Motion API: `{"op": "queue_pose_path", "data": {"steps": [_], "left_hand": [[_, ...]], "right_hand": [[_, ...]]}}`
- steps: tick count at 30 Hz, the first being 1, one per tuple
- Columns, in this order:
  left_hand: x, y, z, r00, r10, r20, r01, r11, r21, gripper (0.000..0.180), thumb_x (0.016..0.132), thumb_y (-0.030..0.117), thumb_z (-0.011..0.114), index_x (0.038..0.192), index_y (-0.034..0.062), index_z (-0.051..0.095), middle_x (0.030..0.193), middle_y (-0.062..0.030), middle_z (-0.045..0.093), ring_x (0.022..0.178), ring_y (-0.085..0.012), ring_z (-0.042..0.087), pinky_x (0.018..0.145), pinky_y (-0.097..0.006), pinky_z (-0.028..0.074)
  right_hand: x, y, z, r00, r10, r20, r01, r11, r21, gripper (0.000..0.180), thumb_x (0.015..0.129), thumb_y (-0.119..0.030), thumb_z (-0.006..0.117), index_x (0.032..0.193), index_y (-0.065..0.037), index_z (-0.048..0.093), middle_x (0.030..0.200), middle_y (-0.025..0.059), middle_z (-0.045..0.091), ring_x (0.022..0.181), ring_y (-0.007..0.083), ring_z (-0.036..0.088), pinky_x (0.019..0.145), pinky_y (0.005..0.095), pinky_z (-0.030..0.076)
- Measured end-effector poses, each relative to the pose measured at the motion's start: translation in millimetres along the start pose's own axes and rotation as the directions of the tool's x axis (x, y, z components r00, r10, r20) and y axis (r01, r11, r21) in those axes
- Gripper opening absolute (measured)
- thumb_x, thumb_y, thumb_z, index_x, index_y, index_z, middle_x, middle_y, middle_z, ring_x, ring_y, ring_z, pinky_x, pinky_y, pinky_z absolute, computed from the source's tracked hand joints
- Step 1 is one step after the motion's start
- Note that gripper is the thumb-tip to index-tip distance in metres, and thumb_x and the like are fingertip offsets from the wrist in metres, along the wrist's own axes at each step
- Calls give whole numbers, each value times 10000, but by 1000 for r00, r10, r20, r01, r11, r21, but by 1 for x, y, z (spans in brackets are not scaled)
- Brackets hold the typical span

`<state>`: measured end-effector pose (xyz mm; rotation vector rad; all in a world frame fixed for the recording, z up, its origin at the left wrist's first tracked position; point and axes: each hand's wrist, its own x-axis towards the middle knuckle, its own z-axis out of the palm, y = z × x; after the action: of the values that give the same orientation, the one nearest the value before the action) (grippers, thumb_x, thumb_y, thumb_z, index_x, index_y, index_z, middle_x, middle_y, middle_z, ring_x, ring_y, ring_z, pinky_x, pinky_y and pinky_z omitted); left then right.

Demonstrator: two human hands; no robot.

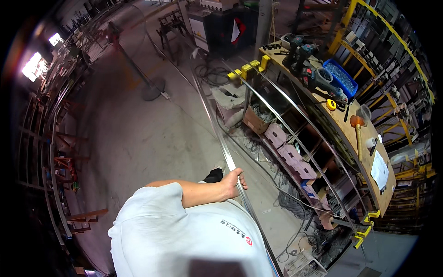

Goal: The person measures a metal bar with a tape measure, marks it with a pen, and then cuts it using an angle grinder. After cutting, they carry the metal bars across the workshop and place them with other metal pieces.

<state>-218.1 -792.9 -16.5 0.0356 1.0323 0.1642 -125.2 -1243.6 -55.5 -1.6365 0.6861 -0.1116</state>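
My left hand [236, 183] is closed around a long, thin silver metal bar [223, 144]. The bar runs past my body at the lower edge and stretches far ahead over the floor, tilted a little to the left. My left forearm [203, 191] reaches across in front of my light grey shirt. Of my right hand nothing can be seen. To the right of the held bar, similar metal bars [277, 112] lie across yellow-padded supports [249, 69].
On the right, a wooden bench [344, 127] carries power drills [295, 55], a blue bin [351, 93] of small parts, a yellow tape measure [331, 105], a mallet [359, 141] and paper [380, 171]. Cables [293, 203] trail over the floor. A round-based stand [153, 89] stands ahead left.
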Motion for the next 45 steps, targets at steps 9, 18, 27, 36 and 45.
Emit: {"op": "queue_pose_path", "data": {"steps": [9, 18, 27, 36, 45], "left_hand": [[120, 108, -82, 990, 76, -115, -85, 994, -72, 250, 969, 253, 561, 774, 123, 475, 659, -28, 451, 565, -173, 437, 504, -330, 410], [169, 262, -123, 928, 227, -297, -208, 974, 94, 202, 942, 190, 589, 782, 111, 494, 661, -28, 446, 566, -178, 436, 514, -345, 415], [194, 503, -191, 931, 130, -342, -145, 989, -19, 198, 940, 158, 534, 755, 126, 472, 605, -18, 387, 536, -174, 405, 490, -339, 386], [213, 709, -236, 922, 322, -216, -372, 890, -262, 115, 903, 140, 560, 839, 56, 515, 687, -75, 503, 645, -220, 521, 617, -376, 478], [302, 696, -272, 936, 345, -67, -308, 897, 317, 109, 907, 143, 526, 858, 51, 496, 729, -69, 501, 647, -232, 529, 670, -384, 501]], "right_hand": [[-17, 5, 45, 1000, 16, 18, -15, 999, -47, 486, 936, -385, 569, 1182, 34, 565, 1079, 150, 612, 898, 237, 603, 749, 388, 522], [-88, 20, 129, 997, -18, -78, 7, 990, -140, 454, 962, -381, 512, 1164, 21, 570, 1056, 148, 604, 896, 241, 591, 770, 387, 516], [-250, 50, 229, 960, -47, -276, -36, 957, -289, 433, 989, -377, 454, 1145, 8, 576, 1033, 145, 595, 895, 245, 580, 791, 385, 511], [-386, 52, 378, 835, 551, -13, -537, 819, 203, 454, 994, -390, 467, 1072, 40, 591, 1026, 148, 609, 974, 266, 566, 884, 420, 476], [-330, 32, 470, 840, 511, -183, -359, 776, 518, 300, 1006, -290, 500, 778, -111, 423, 607, 44, 437, 636, 204, 473, 654, 357, 444]]}}
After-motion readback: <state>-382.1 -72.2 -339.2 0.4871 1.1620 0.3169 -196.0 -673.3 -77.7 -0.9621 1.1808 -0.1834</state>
